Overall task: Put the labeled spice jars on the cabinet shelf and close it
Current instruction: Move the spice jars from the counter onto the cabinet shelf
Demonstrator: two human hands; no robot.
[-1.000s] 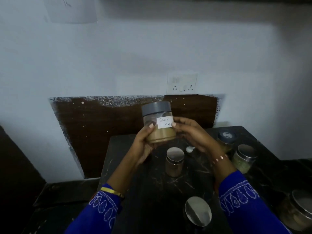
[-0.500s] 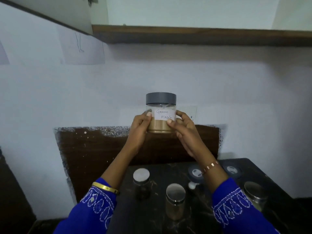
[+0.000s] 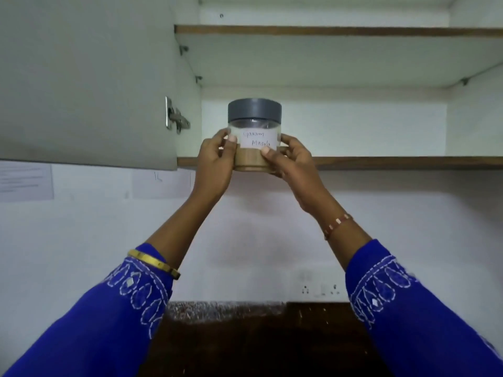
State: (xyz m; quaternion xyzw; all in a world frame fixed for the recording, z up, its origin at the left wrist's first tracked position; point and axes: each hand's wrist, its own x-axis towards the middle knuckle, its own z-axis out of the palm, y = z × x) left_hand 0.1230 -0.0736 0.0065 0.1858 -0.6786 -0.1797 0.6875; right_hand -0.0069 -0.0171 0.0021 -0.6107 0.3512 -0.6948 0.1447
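A clear spice jar [image 3: 254, 131] with a grey lid, brown powder and a white label reading "Garam Masala" is held up in front of the open wall cabinet. My left hand [image 3: 215, 159] grips its left side and my right hand [image 3: 291, 160] grips its right side, thumbs on the front. The jar's base is level with the wooden front edge of the lower cabinet shelf [image 3: 394, 162]. Whether the jar touches the shelf I cannot tell. The other jars are out of view.
The cabinet door [image 3: 87, 77] stands open to the left, its hinge [image 3: 175, 117] near the jar. A second shelf [image 3: 340, 30] runs above. Paper notes [image 3: 25, 180] hang on the white wall, and a socket plate [image 3: 321, 289] sits above a dark backsplash [image 3: 258, 336].
Both hands have lifted the jar from above the counter up to the lower cabinet shelf. The view has tilted upward, so the counter and its jars have dropped out of sight.
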